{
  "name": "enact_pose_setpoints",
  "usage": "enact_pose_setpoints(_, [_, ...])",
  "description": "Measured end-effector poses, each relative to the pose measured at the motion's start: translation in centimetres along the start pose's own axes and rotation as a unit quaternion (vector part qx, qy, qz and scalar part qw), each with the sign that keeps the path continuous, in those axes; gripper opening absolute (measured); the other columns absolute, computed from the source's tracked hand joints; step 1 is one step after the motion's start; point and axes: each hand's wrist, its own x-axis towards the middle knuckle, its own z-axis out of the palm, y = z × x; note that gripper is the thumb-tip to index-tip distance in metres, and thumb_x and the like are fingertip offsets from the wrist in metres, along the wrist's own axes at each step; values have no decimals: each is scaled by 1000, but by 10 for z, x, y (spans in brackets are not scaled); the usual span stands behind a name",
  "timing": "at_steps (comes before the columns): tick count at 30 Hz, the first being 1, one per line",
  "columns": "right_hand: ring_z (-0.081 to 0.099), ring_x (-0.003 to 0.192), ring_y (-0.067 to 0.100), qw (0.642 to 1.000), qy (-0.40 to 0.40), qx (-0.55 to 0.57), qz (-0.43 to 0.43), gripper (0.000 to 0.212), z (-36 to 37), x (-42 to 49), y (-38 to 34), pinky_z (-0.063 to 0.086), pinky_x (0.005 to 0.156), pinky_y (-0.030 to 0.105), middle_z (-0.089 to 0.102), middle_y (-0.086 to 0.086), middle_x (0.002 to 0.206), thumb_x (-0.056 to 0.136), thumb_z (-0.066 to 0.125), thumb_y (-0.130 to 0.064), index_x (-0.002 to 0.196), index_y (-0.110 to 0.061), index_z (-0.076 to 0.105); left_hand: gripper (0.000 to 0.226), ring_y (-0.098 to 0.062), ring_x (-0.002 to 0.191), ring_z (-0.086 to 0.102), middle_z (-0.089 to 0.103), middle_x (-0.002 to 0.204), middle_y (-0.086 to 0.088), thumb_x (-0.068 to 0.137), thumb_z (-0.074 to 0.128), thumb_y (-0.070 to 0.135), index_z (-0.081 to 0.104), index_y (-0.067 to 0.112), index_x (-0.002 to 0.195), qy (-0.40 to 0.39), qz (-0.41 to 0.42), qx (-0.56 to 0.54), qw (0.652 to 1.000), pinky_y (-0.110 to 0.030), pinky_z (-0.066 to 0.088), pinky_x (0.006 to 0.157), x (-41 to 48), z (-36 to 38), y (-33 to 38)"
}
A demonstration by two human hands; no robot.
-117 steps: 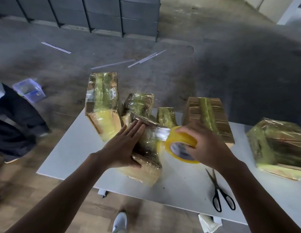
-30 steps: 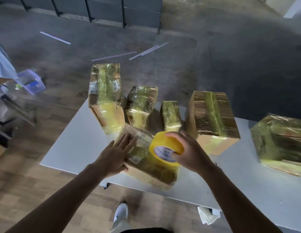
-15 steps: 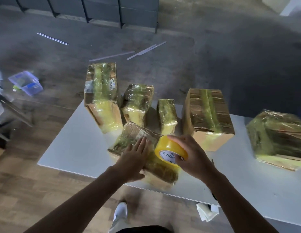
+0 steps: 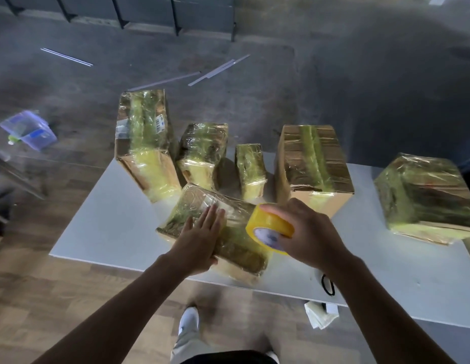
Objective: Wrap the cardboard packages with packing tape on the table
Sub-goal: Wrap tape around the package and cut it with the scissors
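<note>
The package (image 4: 194, 203) in hand, tipped up on its edge a second ago, now lies flat near the front edge of the white worktop (image 4: 110, 227); the tape roll (image 4: 269, 228) has travelled from above its middle to its right end, touching or just beside it; I judge another turn has been laid and is being pressed down, with more passes or a cut to follow. The left hand (image 4: 199, 240) rests on top, fingers straight and close together, palm flat on the film; the right hand (image 4: 307, 237) grips the roll, fingers curled over its rim. The package is a flat oblong of brown cardboard under glossy, crinkled yellowish tape that catches the light; the roll is a thick yellow ring with a pale printed core; the worktop is smooth and matte. Behind stand wrapped boxes (image 4: 143, 143), equally shiny; a black scissors handle (image 4: 328, 284) shows beside the right forearm.
</note>
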Motion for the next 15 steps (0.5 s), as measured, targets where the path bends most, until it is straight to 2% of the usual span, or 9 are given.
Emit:
enact_pose_setpoints(2, [62,86,22,998,-44,-32,6,54,-13,2,2,39,68,24,57,-4,100,76,56,-52,129,-43,53,122,-27,144,-21,-28,155,-13,80,70,47,-31,11,138,-5,-7,7,1000,-54,7,119,0,-1,2])
enact_pose_setpoints(4, [59,93,21,995,-92,-42,15,63,-21,0,1,34,71,24,55,-5,106,73,44,-60,134,-43,49,122,-25,141,-24,-29,154,-12,81,69,49,-32,11,138,-8,-6,12,1000,-53,6,119,1,-1,4])
enact_pose_setpoints(6, [58,92,20,996,-84,-18,24,70,-23,2,-4,35,72,24,55,-4,105,68,35,-62,133,-42,51,123,-25,143,-22,-28,154,-11,79,70,49,-31,12,139,-4,-5,8,1000,-53,8,119,0,0,2])
enact_pose_setpoints(7, [59,91,21,996,-78,9,30,66,-23,6,-6,39,73,25,58,-1,105,69,40,-57,131,-39,54,125,-25,145,-18,-25,155,-10,77,73,49,-28,13,141,5,-3,-3,1000,-53,10,119,0,1,0])
enact_pose_setpoints(9, [60,93,24,994,-72,72,28,58,-22,17,-2,45,76,29,62,7,105,71,52,-31,129,-33,59,128,-25,146,-12,-20,157,-9,71,78,47,-23,14,142,18,3,-24,1000,-54,14,118,0,-1,-2])
enact_pose_setpoints(11, [58,91,22,992,-77,99,23,64,-24,29,-1,45,73,25,61,7,104,71,57,-8,130,-31,59,129,-25,146,-12,-21,156,-9,71,78,47,-25,14,141,11,2,-20,1000,-53,13,118,0,-1,-1])
enact_pose_setpoints(13, [56,77,6,991,-77,102,28,65,-27,39,-3,37,61,11,62,3,106,72,58,-1,128,-33,60,130,-24,146,-13,-22,155,-8,71,78,48,-26,14,141,15,-1,-15,1000,-52,12,119,0,0,1])
enact_pose_setpoints(15, [47,61,-6,992,-70,100,34,62,-32,47,-8,34,52,9,64,-3,114,74,58,-2,126,-34,61,131,-23,146,-11,-20,155,-7,69,79,48,-23,13,142,23,-2,-21,1000,-53,14,118,0,0,1])
